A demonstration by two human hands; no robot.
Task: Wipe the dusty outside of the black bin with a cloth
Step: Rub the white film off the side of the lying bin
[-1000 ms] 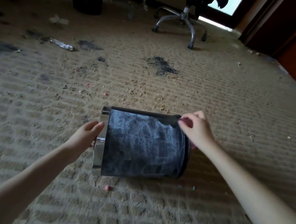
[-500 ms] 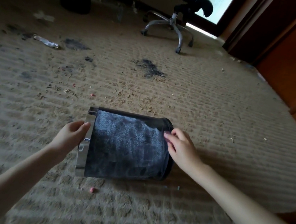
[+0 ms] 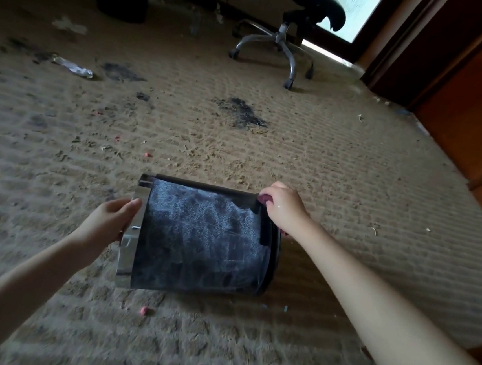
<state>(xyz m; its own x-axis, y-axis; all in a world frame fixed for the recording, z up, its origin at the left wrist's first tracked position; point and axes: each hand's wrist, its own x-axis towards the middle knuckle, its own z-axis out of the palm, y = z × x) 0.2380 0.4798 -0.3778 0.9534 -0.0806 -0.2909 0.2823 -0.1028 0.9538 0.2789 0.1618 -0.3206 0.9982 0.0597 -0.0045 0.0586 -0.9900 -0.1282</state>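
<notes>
The bin (image 3: 199, 237) lies on its side on the carpet (image 3: 350, 193), long axis running across your view: chrome rim (image 3: 133, 231) and mouth to your left, base (image 3: 274, 253) to your right. Your left grip (image 3: 109, 222) is curled round the rim, thumb on the chrome, and steadies the bin against rolling. Your right grip (image 3: 283, 208) sits at the far upper edge of the wall, just beside the base, clenched on a small reddish thing that I take to be the cloth (image 3: 264, 198); only a scrap of it shows past your fingers. A grey film of dust covers nearly all of the upturned wall between your two grips; only a narrow dark strip next to the base, below your right grip, looks clean. So the work lies to the left of the cloth and toward you. I judge the task barely begun. The right grip is the one with the cloth and is already touching the wall, so the next stroke is its job: draw it along the long axis toward the rim, or down the curve toward you, while the left grip holds firm. The underside against the carpet is hidden; you will have to roll the bin to reach it.
</notes>
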